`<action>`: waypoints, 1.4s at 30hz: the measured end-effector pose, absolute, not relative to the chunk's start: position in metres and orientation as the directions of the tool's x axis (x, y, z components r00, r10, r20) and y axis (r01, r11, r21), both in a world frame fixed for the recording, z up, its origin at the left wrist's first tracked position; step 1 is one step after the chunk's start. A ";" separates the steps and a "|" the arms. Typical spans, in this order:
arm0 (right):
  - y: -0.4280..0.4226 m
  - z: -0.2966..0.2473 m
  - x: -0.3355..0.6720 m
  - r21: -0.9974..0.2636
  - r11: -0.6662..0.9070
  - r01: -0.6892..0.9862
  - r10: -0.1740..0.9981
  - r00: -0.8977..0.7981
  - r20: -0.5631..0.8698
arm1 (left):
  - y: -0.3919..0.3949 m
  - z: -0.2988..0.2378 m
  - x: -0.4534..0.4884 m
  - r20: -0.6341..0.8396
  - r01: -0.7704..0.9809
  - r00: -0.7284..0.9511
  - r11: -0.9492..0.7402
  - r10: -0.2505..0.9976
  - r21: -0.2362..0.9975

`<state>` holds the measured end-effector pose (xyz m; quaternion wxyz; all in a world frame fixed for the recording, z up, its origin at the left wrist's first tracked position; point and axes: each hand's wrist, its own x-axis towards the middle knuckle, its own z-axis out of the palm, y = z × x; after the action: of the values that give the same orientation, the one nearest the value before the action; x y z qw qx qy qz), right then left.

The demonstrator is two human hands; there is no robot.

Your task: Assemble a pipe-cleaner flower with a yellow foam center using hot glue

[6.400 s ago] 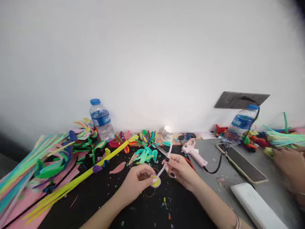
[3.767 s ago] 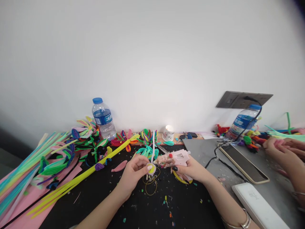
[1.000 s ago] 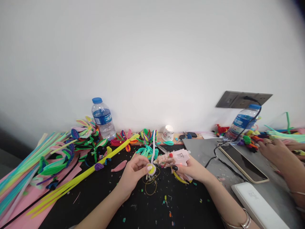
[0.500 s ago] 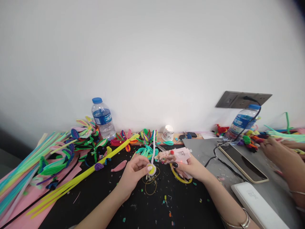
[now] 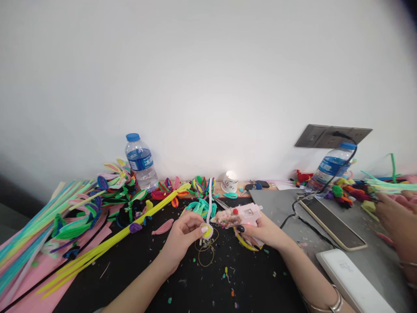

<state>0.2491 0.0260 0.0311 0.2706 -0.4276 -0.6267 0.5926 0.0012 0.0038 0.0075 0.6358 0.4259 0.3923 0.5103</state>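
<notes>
My left hand (image 5: 183, 237) pinches a small round yellow and white fuzzy piece (image 5: 206, 230), from which a white pipe cleaner (image 5: 210, 200) sticks straight up. My right hand (image 5: 262, 230) grips a pink glue gun (image 5: 239, 216). Its nozzle points left and touches the round piece. Both hands hover just above a black mat (image 5: 182, 278) littered with coloured scraps.
Bundles of coloured pipe cleaners (image 5: 48, 226) and finished flowers (image 5: 202, 187) lie at left and behind. Two water bottles (image 5: 140, 163) (image 5: 329, 169), a lit candle cup (image 5: 230, 181), a tablet (image 5: 332, 224) and a white box (image 5: 353, 282) stand around. Another person's hands (image 5: 395, 217) work at far right.
The glue gun dipped slightly and its nozzle is back against the round piece. My left hand stays put. The other person's hands moved further right.
</notes>
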 end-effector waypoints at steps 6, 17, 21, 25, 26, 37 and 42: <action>0.024 0.039 0.246 -0.960 -0.073 0.269 0.818 -0.535 -0.212 | 0.004 0.010 0.001 -0.071 -0.312 0.166 0.120 0.984 0.942; 0.027 0.033 0.246 -0.971 -0.067 0.231 0.891 -0.424 -0.163 | 0.003 0.007 0.001 -0.066 -0.321 0.185 0.124 0.981 0.939; 0.028 0.030 0.245 -0.981 -0.054 0.186 0.903 -0.409 -0.127 | 0.003 0.008 0.001 -0.070 -0.315 0.173 0.123 0.982 0.941; 0.029 0.029 0.246 -0.987 -0.033 0.155 0.912 -0.399 -0.093 | 0.003 0.009 0.001 -0.082 -0.313 0.163 0.130 0.983 0.941; 0.029 0.029 0.246 -0.988 -0.036 0.152 0.912 -0.399 -0.094 | 0.003 0.009 0.001 -0.081 -0.316 0.165 0.131 0.983 0.940; 0.026 0.034 0.246 -0.970 -0.067 0.232 0.877 -0.450 -0.168 | 0.003 0.009 0.001 -0.071 -0.335 0.183 0.130 0.980 0.933; 0.028 0.030 0.245 -0.980 -0.058 0.189 0.907 -0.399 -0.131 | 0.002 0.008 0.000 -0.065 -0.341 0.193 0.129 0.979 0.931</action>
<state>0.2450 0.0281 0.0304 0.3139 -0.4493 -0.6101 0.5721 0.0004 0.0025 0.0080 0.6482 0.4200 0.3798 0.5091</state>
